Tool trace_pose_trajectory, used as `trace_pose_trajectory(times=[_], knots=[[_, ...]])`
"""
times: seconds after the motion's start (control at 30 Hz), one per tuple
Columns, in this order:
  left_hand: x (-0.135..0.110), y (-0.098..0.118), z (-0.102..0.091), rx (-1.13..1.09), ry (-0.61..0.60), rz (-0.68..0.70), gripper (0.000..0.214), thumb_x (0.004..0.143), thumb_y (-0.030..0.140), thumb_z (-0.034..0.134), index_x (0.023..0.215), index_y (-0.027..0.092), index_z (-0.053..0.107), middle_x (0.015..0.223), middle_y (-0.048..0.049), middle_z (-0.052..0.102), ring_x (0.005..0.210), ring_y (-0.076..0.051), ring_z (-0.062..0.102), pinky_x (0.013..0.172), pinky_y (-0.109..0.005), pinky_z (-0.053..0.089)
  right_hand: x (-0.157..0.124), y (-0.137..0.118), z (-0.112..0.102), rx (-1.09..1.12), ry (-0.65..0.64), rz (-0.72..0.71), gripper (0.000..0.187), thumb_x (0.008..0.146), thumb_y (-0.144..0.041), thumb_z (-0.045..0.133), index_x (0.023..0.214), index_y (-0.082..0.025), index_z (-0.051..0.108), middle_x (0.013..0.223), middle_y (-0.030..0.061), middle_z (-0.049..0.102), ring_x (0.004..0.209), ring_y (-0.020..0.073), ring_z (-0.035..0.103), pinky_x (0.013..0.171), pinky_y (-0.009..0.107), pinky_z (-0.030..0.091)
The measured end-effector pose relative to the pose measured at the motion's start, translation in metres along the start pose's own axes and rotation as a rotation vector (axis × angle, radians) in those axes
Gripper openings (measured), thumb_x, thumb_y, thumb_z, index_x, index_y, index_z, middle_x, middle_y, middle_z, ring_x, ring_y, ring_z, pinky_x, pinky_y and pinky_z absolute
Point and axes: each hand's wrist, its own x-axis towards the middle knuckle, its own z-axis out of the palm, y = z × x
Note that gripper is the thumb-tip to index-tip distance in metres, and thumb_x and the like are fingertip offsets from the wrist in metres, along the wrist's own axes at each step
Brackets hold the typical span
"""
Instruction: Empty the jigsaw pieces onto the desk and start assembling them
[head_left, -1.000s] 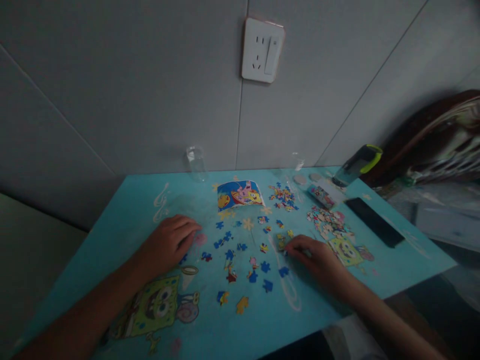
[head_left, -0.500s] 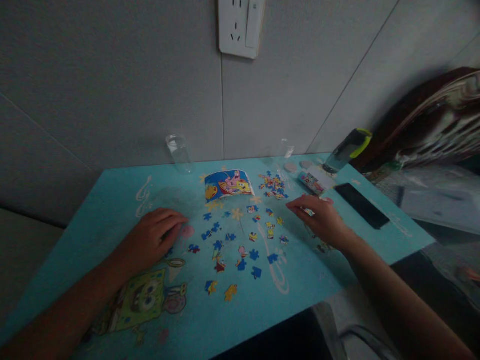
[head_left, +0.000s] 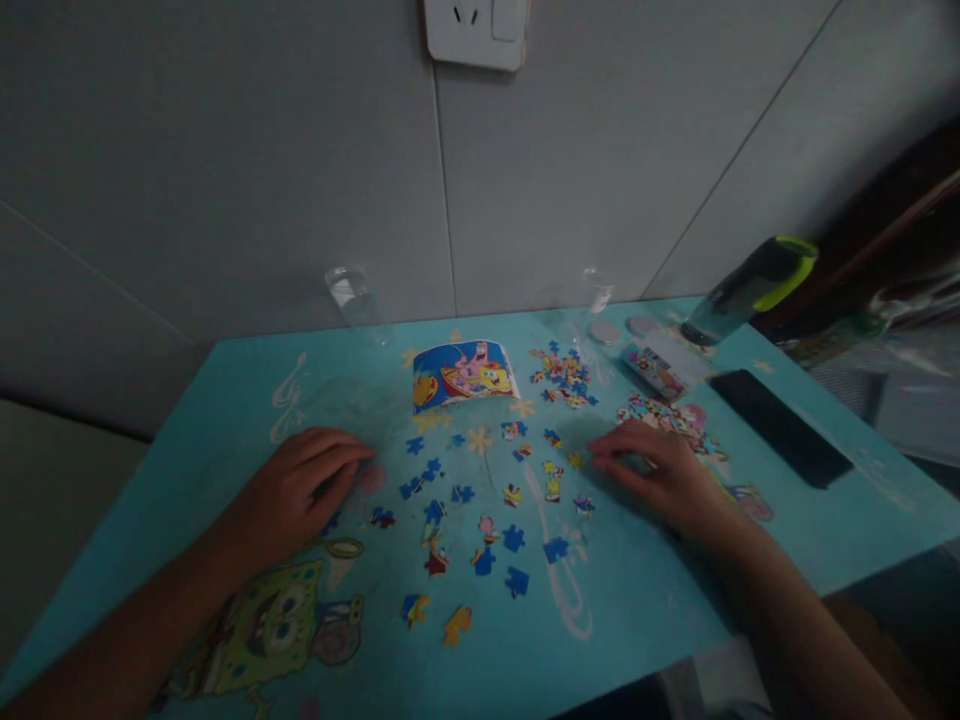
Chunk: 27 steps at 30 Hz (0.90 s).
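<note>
My left hand (head_left: 304, 485) rests on the table left of the loose jigsaw pieces. Its fingers are loosely bent, the thumb is a little apart, and no piece shows in it. Over on the right, my right hand (head_left: 664, 475) is low above the table with thumb and forefinger slightly apart; nothing is visible between them. Just left of those fingertips lies a small yellow jigsaw piece (head_left: 575, 459). Several blue pieces, such as this blue jigsaw piece (head_left: 514, 538), are spread between my hands. A reference picture (head_left: 465, 375) of cartoon figures in a boat lies behind them.
A heap of jigsaw pieces (head_left: 566, 378) lies right of the picture, and another pile (head_left: 675, 418) lies behind my right hand. Further right are a small box (head_left: 652, 372), a black phone (head_left: 780, 425) and a bottle (head_left: 739, 295). Clear containers (head_left: 358, 300) stand by the wall.
My right hand has come down and slightly right, closer to the yellow piece, uncovering the pile behind it. My left hand stays about where it was. The camera view has shifted.
</note>
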Motion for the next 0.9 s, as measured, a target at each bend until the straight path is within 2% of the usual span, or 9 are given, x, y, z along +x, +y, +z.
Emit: trace_pose_trajectory(times=[0.13,0.23,0.47,0.63,0.8,0.9], knots=[[-0.001,0.003,-0.001,0.008,0.003,-0.019,0.024,0.098,0.022,0.051,0.115,0.023,0.067,0.115,-0.0061,0.067,0.109,-0.023,0.061,0.097,-0.040,0.048,-0.002,-0.009,-0.004,0.006,-0.266,0.037,0.014,0.093,-0.039,0.068,0.098,-0.026,0.071,0.093,0.0041,0.070,0.086,0.0190,0.067,0.076,0.033,0.057],[-0.002,0.004,-0.002,0.016,0.001,-0.029,0.024,0.098,0.022,0.050,0.116,0.023,0.067,0.116,-0.0069,0.066,0.110,-0.023,0.060,0.098,-0.042,0.049,-0.004,-0.007,-0.002,-0.016,-0.368,0.035,0.015,0.091,-0.040,0.071,0.100,-0.029,0.070,0.094,0.0034,0.069,0.085,0.0192,0.067,0.075,0.034,0.057],[-0.002,0.008,-0.004,0.011,-0.008,-0.041,0.024,0.099,0.022,0.050,0.116,0.022,0.067,0.115,-0.0071,0.067,0.108,-0.022,0.061,0.097,-0.043,0.050,-0.007,0.000,0.001,-0.039,-0.379,0.025,0.014,0.089,-0.037,0.072,0.101,-0.030,0.069,0.100,0.0043,0.068,0.094,0.0226,0.066,0.085,0.041,0.057],[0.000,0.008,-0.004,0.005,0.009,-0.029,0.024,0.099,0.023,0.050,0.114,0.022,0.069,0.112,-0.0073,0.068,0.106,-0.022,0.062,0.094,-0.042,0.052,-0.006,-0.001,0.000,-0.027,-0.377,0.001,0.009,0.094,-0.033,0.066,0.101,-0.031,0.070,0.100,0.0038,0.069,0.096,0.0217,0.067,0.087,0.041,0.057],[0.000,0.008,-0.005,0.017,-0.016,-0.023,0.024,0.099,0.022,0.050,0.115,0.022,0.067,0.114,-0.0067,0.067,0.108,-0.022,0.061,0.096,-0.042,0.050,-0.008,0.003,-0.003,-0.011,-0.409,-0.020,0.016,0.097,-0.030,0.060,0.110,-0.034,0.070,0.108,0.0037,0.068,0.099,0.0200,0.067,0.089,0.038,0.059],[0.000,0.009,-0.005,0.023,-0.025,-0.021,0.023,0.100,0.022,0.049,0.116,0.022,0.066,0.114,-0.0064,0.066,0.108,-0.022,0.060,0.097,-0.043,0.049,-0.008,0.002,-0.004,-0.009,-0.383,-0.012,0.020,0.097,-0.031,0.061,0.115,-0.034,0.069,0.113,0.0035,0.069,0.103,0.0204,0.067,0.092,0.038,0.059]])
